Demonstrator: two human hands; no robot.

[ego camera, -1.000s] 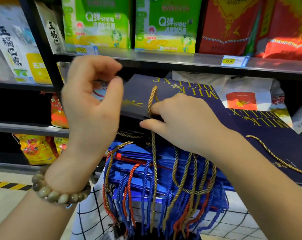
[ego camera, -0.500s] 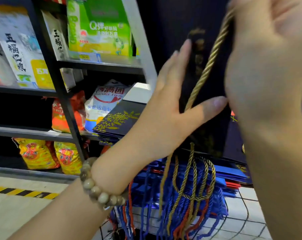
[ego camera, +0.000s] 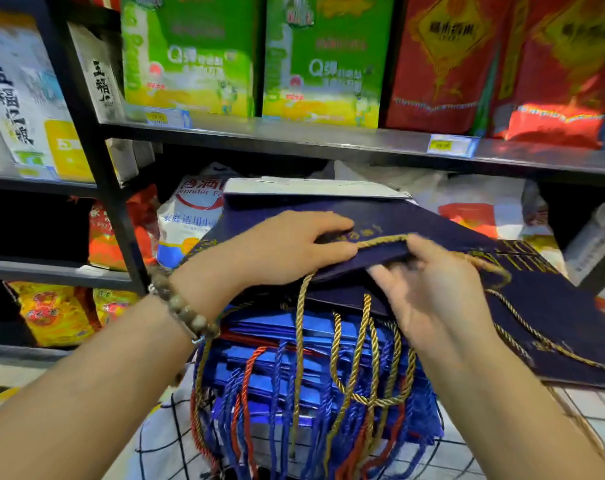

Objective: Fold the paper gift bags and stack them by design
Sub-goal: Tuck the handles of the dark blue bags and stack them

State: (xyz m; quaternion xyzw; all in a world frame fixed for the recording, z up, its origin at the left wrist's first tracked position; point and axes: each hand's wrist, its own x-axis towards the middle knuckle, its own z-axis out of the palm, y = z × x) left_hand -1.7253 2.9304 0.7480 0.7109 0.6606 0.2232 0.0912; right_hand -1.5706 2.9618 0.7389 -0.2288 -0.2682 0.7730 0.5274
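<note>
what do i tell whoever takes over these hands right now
Left hand: lies flat on top of the navy bag, pressing it down.
Right hand: pinches that bag's near edge, thumb on top, fingers underneath, beside its gold cord.
Where: the navy bag is held over the pile of blue bags; more navy bags lie to the right.
Done: this bag looks folded flat.
Left: probably set it on the navy bags of the same design, then fold the rest.
</note>
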